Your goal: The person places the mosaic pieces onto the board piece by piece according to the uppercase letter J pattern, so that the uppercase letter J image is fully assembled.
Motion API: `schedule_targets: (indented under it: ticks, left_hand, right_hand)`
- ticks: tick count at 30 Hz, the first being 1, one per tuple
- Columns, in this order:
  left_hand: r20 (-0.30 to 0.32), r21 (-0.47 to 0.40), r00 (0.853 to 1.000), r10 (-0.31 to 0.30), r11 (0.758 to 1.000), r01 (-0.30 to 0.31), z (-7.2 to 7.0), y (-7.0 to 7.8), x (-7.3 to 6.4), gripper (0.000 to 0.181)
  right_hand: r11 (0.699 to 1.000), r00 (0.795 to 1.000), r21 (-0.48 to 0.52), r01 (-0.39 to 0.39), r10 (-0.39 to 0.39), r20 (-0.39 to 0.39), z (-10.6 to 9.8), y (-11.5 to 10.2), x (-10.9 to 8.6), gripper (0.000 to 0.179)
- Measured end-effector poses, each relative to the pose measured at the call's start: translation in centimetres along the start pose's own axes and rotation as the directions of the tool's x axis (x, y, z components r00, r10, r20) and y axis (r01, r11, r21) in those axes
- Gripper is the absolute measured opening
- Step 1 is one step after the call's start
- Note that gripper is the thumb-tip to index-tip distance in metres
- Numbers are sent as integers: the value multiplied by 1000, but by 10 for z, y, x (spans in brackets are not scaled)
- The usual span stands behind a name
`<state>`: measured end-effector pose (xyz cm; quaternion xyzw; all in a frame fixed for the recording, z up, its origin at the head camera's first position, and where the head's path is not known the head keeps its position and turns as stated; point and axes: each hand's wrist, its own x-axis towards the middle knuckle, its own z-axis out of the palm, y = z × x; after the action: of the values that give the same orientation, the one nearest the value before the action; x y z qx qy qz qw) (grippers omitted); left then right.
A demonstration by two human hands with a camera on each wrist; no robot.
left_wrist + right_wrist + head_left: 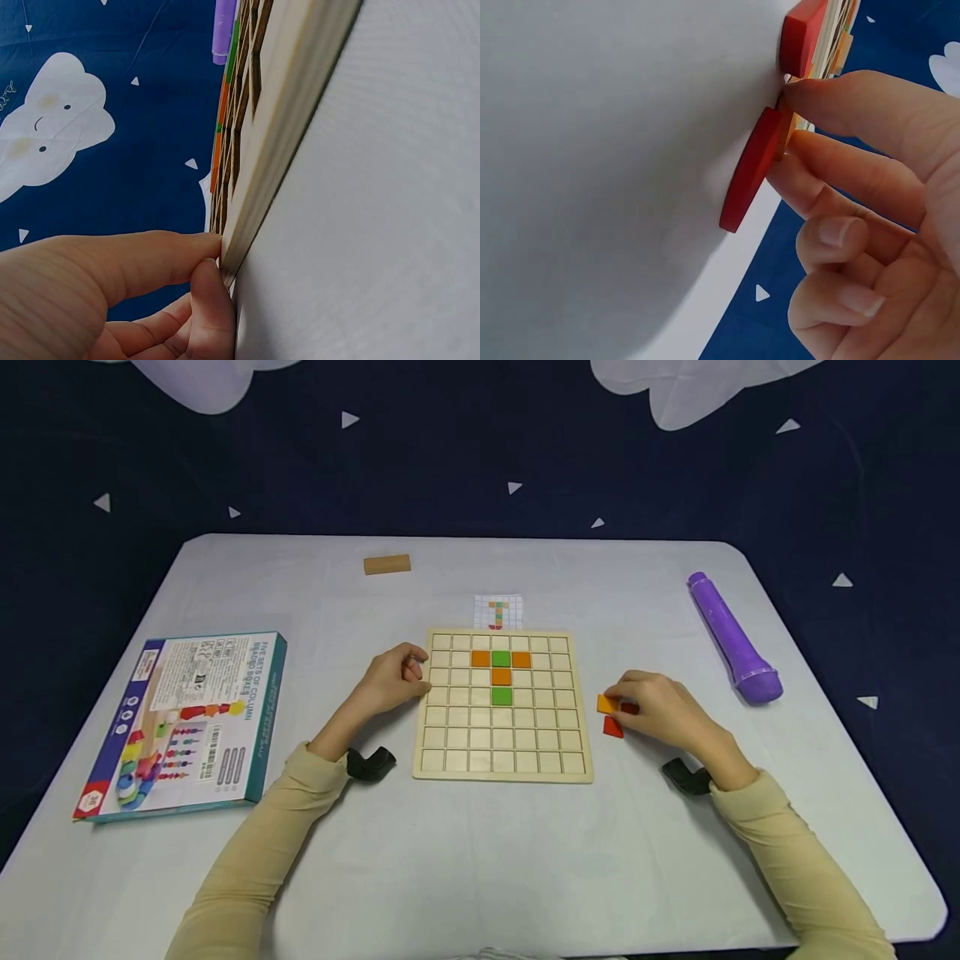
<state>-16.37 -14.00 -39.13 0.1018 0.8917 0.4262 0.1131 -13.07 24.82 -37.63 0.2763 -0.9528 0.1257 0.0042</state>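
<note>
The wooden board point(459, 737) lay flat on the white surface point(480, 860), with three orange tiles point(481, 658) and two green tiles point(501, 696) forming a T in its twelve o'clock half. At the board's nine o'clock edge, the left hand point(386, 681) had its thumb and forefinger apart, loosely bent and touching the rim. Off the three o'clock edge, the right hand point(656, 710) pinched a loose orange tile point(606, 703) between thumb and fingers, the rest curled in. One red piece point(612, 727) lay just beside that tile at six o'clock; another, partly covered by the hand, sat at three. A pattern card point(498, 610) stood out from the board at twelve o'clock, a printed box point(217, 672) lay well apart at nine, and a purple torch-shaped object point(731, 635) between two and three.
</note>
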Motion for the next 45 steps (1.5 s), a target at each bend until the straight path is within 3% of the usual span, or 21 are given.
schedule_targets:
  ticks: [11, 18, 45]
  left_hand:
    - [2, 2, 1000, 5, 1000, -5, -1, 1, 0, 42]
    - [4, -1, 1000, 10, 1000, -10, -1, 0, 0, 42]
    - [-1, 5, 1000, 5, 1000, -5, 0, -1, 1, 42]
  right_hand:
    - [999, 998, -3, 45, -45, -50, -2, -7, 10, 21]
    - [999, 998, 3, 49, -49, -28, 1, -14, 17, 25]
    - [978, 978, 27, 207, -206, -19, 12, -54, 38, 20]
